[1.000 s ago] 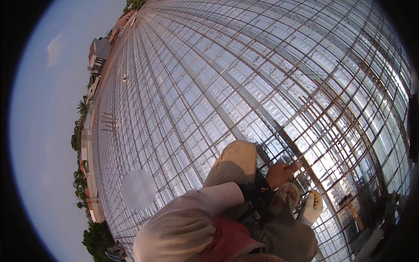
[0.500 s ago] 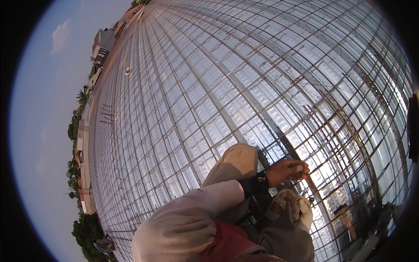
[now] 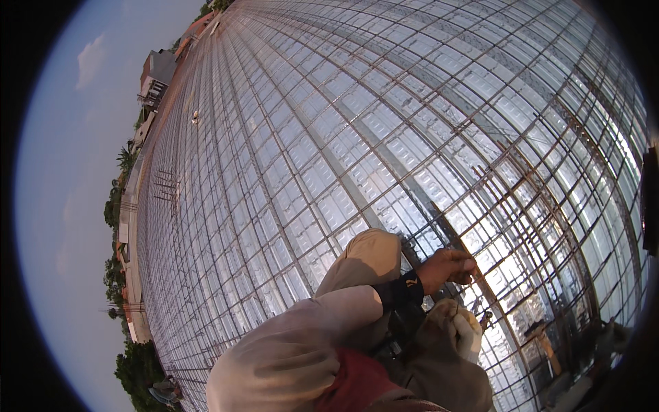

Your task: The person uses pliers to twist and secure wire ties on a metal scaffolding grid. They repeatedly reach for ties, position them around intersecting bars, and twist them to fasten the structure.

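Two hands: gloved R hand (image 3: 468,336), curled by a metal pc (image 3: 485,320), grip unclear; bare L hand (image 3: 447,268), fingers bunched, contents can't tell, nearer the rebar (image 3: 497,306), which lies just R, running near-R to far-L.

Bare left hand (image 3: 447,270), black wristband (image 3: 401,294), fingers bent together over rebar grid (image 3: 371,148); contact unclear. Gloved right hand (image 3: 468,335) just below, small dark item (image 3: 486,320) by its fingers, grip unclear. Tan knee (image 3: 374,248) left of hands. Hammer (image 3: 548,349), wooden handle, to the right. Shiny metal deck (image 3: 420,145) under grid. House (image 3: 160,69), trees (image 3: 134,367), sky (image 3: 68,172) far left.
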### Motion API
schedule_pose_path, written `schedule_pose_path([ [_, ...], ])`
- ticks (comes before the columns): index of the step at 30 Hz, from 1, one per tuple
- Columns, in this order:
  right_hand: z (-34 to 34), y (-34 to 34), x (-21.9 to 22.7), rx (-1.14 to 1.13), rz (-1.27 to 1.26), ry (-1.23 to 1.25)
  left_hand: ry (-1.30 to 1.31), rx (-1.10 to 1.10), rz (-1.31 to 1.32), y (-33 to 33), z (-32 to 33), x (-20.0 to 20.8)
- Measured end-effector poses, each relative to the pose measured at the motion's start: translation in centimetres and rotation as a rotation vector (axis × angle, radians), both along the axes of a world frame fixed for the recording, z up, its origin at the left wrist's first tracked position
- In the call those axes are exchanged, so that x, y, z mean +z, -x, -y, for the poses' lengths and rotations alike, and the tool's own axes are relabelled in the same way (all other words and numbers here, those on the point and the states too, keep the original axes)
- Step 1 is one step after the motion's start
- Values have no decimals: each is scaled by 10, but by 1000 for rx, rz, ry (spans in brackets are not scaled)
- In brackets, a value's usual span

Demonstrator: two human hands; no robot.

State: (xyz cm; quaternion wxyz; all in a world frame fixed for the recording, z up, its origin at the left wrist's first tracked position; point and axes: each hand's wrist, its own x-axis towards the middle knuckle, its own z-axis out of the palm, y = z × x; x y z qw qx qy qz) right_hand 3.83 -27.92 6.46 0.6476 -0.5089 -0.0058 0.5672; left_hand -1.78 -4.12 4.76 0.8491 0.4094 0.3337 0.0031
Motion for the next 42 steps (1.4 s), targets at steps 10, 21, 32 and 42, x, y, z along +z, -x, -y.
schedule_pose_path([
  [10, -34, -7, 70, 59, 72, -80, -476, 64, 2, -4, -5, -8],
  [21, 33, -54, 10, 318, 1074, 709, -446, 70, -186, -12, -39, -7],
  [32, 11, -73, 13, 385, 1057, 623, -1075, -210, -286, -13, -53, -38],
  [42, 15, -63, -31, 406, 1186, 563, -1502, -317, -148, -31, -46, -61],
])
